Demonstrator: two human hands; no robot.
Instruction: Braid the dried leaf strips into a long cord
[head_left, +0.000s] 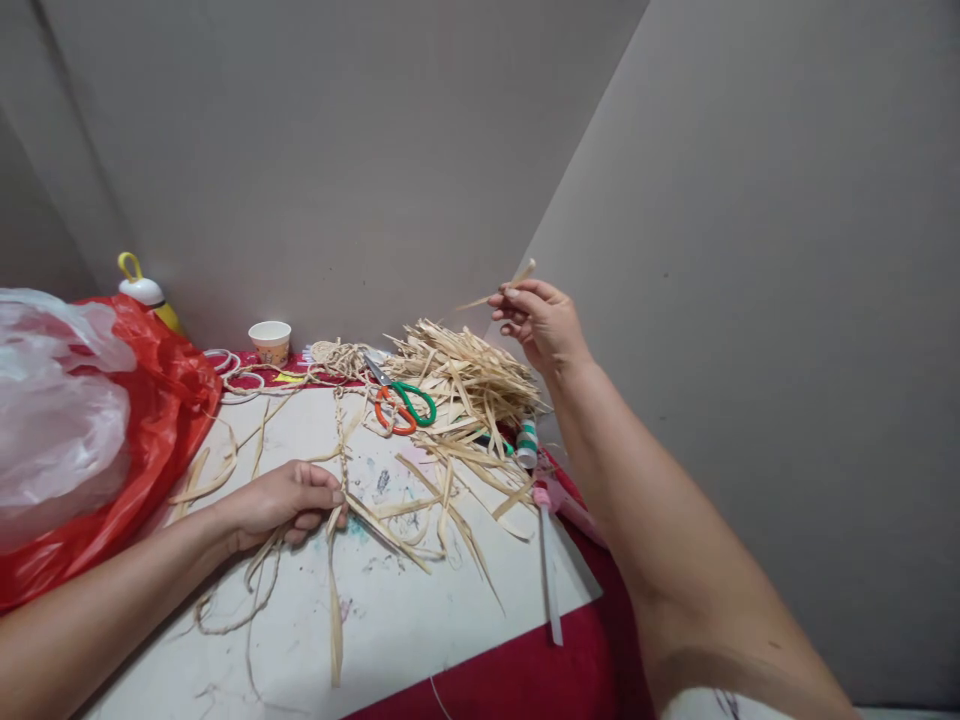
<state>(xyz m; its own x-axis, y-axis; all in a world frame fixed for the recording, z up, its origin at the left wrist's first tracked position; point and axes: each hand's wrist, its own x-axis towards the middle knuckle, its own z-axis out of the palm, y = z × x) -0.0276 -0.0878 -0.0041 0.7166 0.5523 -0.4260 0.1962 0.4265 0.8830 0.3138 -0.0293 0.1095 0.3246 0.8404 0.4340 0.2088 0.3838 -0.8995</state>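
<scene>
The braid [343,440] is a skinny, knobbly straw-coloured thing, running pretty much straight away over the white board [427,640], near end pinched. Flat, unbraided tails [335,620] splay out from there, one towards the bottom, another off to the right. The loose strip [526,270] is similar tan stuff, held up in the air, wider end tilted up and right, thin tip pointing left.
</scene>
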